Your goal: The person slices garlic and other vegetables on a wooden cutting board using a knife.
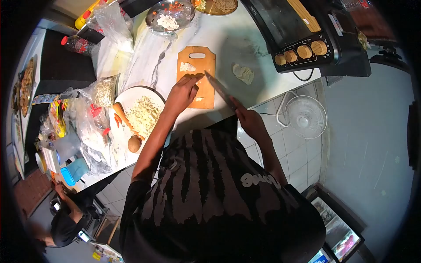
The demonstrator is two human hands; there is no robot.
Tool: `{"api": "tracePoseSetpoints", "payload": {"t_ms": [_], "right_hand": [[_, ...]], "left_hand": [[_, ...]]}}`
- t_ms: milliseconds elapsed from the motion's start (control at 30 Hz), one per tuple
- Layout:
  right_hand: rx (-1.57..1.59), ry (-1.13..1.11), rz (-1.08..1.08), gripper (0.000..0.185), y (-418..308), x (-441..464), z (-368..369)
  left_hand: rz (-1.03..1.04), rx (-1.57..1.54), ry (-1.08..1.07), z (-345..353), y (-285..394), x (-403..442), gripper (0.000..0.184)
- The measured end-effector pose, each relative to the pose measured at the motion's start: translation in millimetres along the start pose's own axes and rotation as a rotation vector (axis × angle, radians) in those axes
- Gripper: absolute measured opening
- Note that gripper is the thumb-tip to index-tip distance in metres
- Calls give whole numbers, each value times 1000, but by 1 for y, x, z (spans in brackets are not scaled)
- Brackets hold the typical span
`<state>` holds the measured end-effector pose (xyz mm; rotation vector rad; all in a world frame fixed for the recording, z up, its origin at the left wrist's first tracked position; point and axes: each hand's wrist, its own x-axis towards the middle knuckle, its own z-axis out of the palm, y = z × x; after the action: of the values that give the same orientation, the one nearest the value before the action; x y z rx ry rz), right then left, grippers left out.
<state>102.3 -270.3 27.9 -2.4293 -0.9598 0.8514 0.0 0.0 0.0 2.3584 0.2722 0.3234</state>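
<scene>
Some pieces look cut; the right hand grips the knife, the left hand curls, its hold and any remainder unclear.

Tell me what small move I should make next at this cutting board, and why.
I'd probably ease the left hand slightly back before cutting: over the cutting board, its fingertips look very near the blade of the knife, which the right hand holds by its handle.
</scene>
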Motion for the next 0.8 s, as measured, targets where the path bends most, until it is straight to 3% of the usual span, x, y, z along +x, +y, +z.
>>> {"api": "tracePoseSetpoints", "payload": {"t_ms": [100,200,367,500,600,800], "right_hand": [[58,-52,-17,54,-12,-7,12],[107,-41,-11,54,-12,-7,13],[121,248,-137,51,1,6,3],[-8,28,70,51,-17,13,-31],[44,101,-98,52,3,16,-19],[47,-57,-34,51,-2,4,-11]], "left_hand": [[-78,-125,-41,-9,5,-5,38],[-40,-45,156,-14,1,-3,38],[-152,59,99,-11,-7,4,41],[-90,24,37,-6,-1,4,43],[-78,-17,-5,-6,10,4,44],[-162,-68,50,-1,14,5,44]]}}
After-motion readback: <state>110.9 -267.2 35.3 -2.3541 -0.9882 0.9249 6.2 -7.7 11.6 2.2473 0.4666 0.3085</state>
